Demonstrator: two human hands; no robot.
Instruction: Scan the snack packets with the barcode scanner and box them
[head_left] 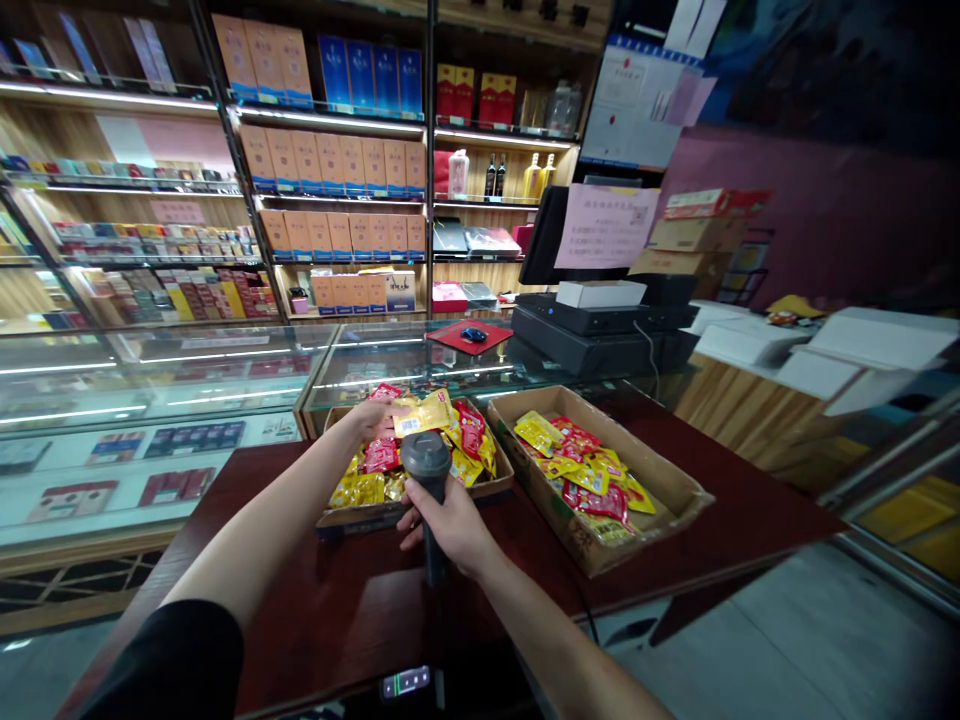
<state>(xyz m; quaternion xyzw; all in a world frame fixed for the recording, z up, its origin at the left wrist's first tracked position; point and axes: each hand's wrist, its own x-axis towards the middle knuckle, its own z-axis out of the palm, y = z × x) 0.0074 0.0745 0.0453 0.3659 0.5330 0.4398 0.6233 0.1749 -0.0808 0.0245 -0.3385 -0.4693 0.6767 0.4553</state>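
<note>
My left hand (375, 418) pinches a yellow snack packet (424, 413) by its left end, with a barcode label facing up. It is held over the left cardboard box (495, 484), which is full of red and yellow packets. Wrapped round the handle of a dark barcode scanner (427, 456) is my right hand (448, 525). The scanner stands upright in front of that box, its head just below the packet. To the right lies a second cardboard box (667, 505), partly filled with similar red and yellow packets.
Both boxes rest on a dark red table (360, 600). Beyond it are glass display counters (225, 385), a red mat (450, 345) with a computer mouse (473, 334), and a cash register (600, 335) with a screen. Stocked shelves line the back wall.
</note>
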